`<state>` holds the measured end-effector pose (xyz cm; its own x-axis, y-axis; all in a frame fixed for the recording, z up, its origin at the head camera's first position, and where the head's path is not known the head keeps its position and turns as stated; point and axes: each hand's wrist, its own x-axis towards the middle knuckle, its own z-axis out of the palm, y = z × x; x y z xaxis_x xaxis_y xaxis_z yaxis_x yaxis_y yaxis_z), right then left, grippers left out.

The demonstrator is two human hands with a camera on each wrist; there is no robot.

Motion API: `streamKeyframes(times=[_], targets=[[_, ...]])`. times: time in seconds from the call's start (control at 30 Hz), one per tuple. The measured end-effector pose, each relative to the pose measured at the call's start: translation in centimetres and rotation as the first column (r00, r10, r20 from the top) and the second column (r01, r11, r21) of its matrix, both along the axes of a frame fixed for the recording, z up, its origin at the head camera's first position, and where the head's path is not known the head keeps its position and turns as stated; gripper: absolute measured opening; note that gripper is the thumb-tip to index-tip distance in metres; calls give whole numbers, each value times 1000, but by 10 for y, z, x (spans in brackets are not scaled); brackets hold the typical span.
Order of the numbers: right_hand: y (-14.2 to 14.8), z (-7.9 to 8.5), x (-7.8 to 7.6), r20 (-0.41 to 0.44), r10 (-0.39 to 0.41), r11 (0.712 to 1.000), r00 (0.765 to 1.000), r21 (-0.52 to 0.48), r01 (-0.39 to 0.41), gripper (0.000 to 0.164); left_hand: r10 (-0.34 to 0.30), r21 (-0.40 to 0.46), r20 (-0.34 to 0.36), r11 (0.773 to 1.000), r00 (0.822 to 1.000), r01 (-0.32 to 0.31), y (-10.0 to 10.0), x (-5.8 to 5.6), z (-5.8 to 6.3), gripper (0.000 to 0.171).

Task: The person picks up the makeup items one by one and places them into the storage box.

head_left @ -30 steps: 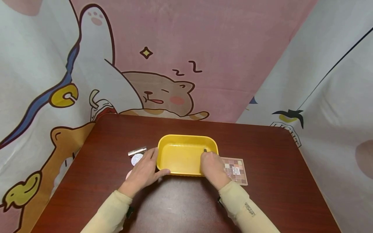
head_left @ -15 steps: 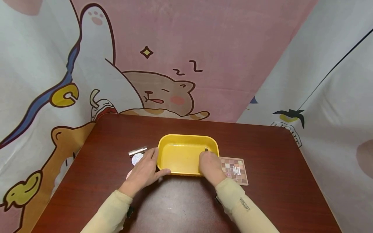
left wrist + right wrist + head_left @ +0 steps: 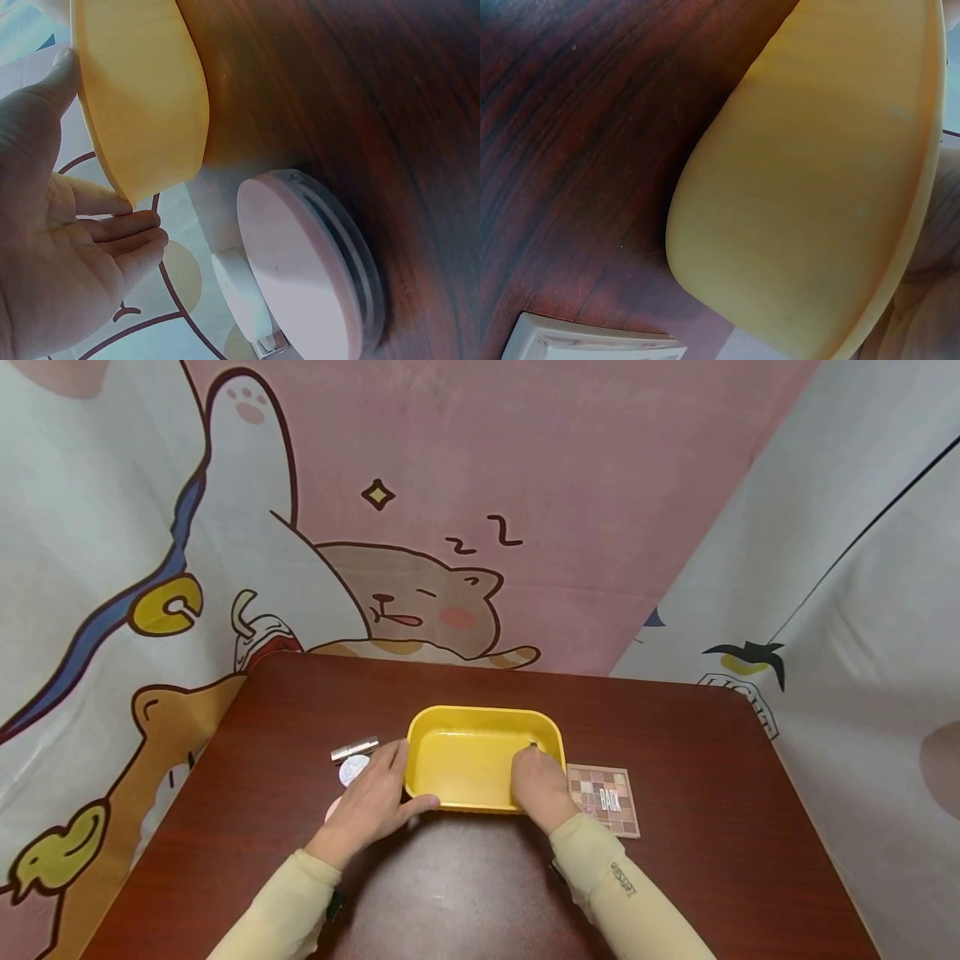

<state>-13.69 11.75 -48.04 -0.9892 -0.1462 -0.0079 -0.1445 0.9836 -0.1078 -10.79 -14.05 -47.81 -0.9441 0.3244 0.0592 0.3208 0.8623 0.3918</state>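
Note:
A yellow rectangular plastic tray (image 3: 465, 768) stands on the table. My left hand (image 3: 372, 795) rests against its left end, with the fingers along the side rim and the thumb at the near rim. The left wrist view shows this hand (image 3: 82, 232) with thumb and fingertips touching the rim, palm away from the wall. Over the right part of the tray, my right hand (image 3: 542, 783) is curled round a small item. Only its dark tip (image 3: 534, 744) shows beyond the knuckles, so I cannot tell its kind. In the right wrist view, the tray wall (image 3: 795, 202) covers most of that hand.
A square makeup palette (image 3: 603, 800) marked "BACK" lies right of the tray. Left of it are a silver tube (image 3: 354, 749), a round white case (image 3: 352, 769) and a round pink compact (image 3: 292, 262). The brown table (image 3: 697, 777) meets patterned cloth behind.
My right hand has shifted slightly left within the tray, its forearm following. The left hand keeps its place at the rim.

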Motion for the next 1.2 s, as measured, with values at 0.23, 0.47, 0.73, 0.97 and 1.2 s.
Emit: streamKeyframes(times=[0.23,0.47,0.73,0.97,1.2], targets=[[0,-1,-2,23,-18,1000,1000,4,18,21,-3,11,-12,1000,1000,3,0,0,-1,100],[1,-2,-3,5,-7,1000,1000,20,7,20,-3,7,-10,1000,1000,4,0,0,-1,100],[4,3,0,-28,21,1000,999,24,-20,15,-7,6,-20,1000,1000,7,0,0,-1,100],[10,11,6,-111,65,998,992,-8,-66,6,-1,4,-12,1000,1000,1,0,0,-1,100],[16,13,6,-96,64,994,993,-80,-72,9,3,-2,-8,1000,1000,-3,1,1,-1,100]])
